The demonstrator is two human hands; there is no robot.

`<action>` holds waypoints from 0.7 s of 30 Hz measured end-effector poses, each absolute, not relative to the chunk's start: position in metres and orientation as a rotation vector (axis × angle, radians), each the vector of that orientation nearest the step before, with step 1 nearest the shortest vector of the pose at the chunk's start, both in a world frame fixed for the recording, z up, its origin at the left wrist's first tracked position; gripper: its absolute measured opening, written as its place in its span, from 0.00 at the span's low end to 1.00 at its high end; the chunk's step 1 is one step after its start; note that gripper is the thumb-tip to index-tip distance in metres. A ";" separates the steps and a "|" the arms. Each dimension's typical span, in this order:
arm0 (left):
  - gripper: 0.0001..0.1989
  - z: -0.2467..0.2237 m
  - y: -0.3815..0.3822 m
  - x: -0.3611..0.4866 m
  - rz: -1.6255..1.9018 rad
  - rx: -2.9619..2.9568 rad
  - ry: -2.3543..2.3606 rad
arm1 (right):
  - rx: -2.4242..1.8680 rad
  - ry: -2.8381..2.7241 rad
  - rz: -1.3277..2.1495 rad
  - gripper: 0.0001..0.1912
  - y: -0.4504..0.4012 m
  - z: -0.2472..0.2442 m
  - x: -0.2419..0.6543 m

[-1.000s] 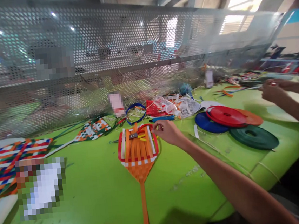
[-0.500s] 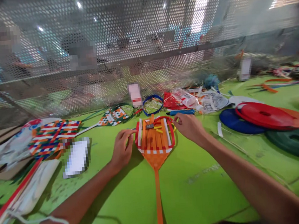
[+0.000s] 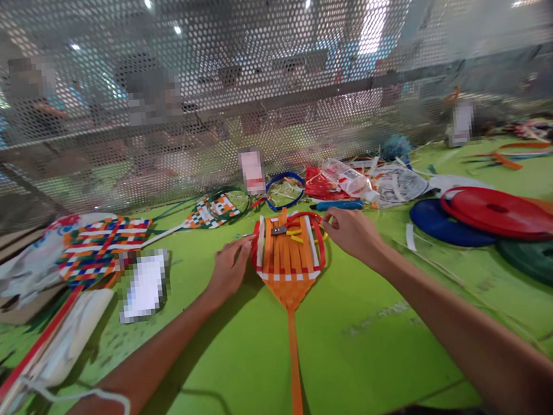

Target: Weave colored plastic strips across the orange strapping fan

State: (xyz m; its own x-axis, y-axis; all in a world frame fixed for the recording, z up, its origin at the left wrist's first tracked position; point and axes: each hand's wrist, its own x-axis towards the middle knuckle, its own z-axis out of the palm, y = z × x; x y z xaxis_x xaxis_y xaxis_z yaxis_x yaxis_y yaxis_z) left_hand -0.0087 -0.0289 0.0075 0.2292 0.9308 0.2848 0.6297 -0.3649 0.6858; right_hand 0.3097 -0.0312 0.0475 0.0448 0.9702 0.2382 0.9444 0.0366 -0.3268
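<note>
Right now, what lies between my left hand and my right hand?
Between the left hand and right hand, the head view shows the orange woven fan, with red-and-yellow-handled scissors at its far end.

Smooth, plastic-looking orange weave (image 3: pixel 288 291), glossy green tabletop (image 3: pixel 369 361), perforated metal screen (image 3: pixel 251 47), clear plastic bottle (image 3: pixel 349 179)

fan (image 3: pixel 290 288) on table (image 3: pixel 380 367), hand tool (image 3: pixel 279 231) on its far end; strap coils (image 3: pixel 515 222) right, woven panel (image 3: pixel 104 247) left, bottle (image 3: pixel 346 176) behind.
</note>
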 end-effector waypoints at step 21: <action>0.18 0.003 -0.027 -0.010 0.958 2.099 1.434 | -2.056 -1.992 0.199 0.19 -0.031 0.042 0.309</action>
